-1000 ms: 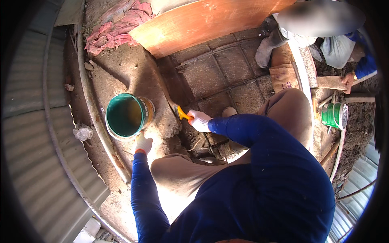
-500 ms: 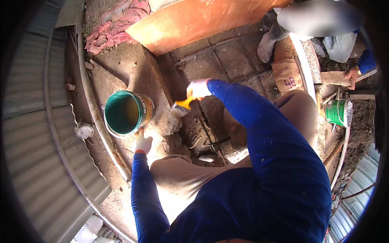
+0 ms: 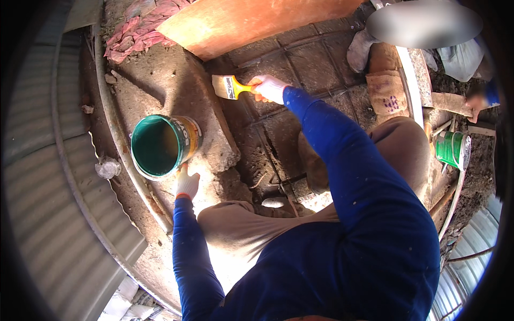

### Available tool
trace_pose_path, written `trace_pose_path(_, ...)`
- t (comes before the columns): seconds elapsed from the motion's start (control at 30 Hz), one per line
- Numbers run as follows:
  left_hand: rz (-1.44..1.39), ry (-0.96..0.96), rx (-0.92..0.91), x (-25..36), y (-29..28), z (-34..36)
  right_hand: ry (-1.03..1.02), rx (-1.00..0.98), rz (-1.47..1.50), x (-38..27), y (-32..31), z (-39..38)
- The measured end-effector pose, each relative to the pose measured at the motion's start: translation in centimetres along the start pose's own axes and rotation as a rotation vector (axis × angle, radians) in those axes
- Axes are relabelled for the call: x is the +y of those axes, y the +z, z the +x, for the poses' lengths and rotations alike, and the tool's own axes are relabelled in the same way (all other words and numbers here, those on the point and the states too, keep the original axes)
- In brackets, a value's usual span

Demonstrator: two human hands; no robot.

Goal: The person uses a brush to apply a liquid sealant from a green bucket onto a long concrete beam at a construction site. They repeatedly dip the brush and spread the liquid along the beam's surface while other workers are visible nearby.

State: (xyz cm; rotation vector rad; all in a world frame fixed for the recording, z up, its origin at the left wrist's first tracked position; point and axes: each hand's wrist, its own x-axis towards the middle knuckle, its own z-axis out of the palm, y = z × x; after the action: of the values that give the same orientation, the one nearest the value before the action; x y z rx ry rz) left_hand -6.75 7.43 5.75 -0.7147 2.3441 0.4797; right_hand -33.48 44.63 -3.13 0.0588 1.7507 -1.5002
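My right hand (image 3: 269, 88), in a white glove, is closed around the yellow handle of a paintbrush (image 3: 229, 87). Its wide pale bristles point left, over the edge of a raised concrete ledge beside a dark floor with a grid of bars. A bucket (image 3: 190, 134), green inside with a printed outer wall, stands on the ledge to the left; some liquid seems to lie in it. My gloved left hand (image 3: 187, 183) is at the bucket's near side, fingers against it and thumb apart; the fingertips are partly hidden.
An orange-brown board (image 3: 251, 24) leans across the far side, beside crumpled pink cloth (image 3: 142, 32). Corrugated sheets (image 3: 48, 203) and a long pole (image 3: 115, 123) line the left. At right are a green-and-white pail (image 3: 450, 148) and another person's hand (image 3: 475, 105) by a plank (image 3: 450, 103).
My right hand has carried the paintbrush farther away, and its bristles have swung from down-left to left. The left hand stays at the bucket. The whole view has shifted slightly.
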Motion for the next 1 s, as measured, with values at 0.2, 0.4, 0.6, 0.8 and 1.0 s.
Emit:
trace_pose_path(0.2, 0.011, 0.036, 0.014, -1.4, 0.5, 1.0, 0.12, -0.165, -0.09, 4.2, 8.9, -4.4)
trace_pose_path(0.4, 0.0, 0.029, -0.024, 1.1, -1.0, 0.3, 0.258, -0.601, -0.435, 2.8, 5.0, -7.3)
trace_pose_path(0.6, 0.004, 0.061, 0.013, -1.4, 0.6, 1.5, 0.146, -0.328, -0.515, -0.1, 2.2, -0.5)
trace_pose_path(0.8, 0.051, 0.079, 0.04, -1.9, 0.7, 2.0, 0.116, -0.185, -0.149, 5.1, 7.2, 0.8)
trace_pose_path(1.0, -0.019, 0.04, -0.021, -0.8, 0.2, 1.2, 0.248, -0.695, -0.31, 5.2, 4.1, -6.3)
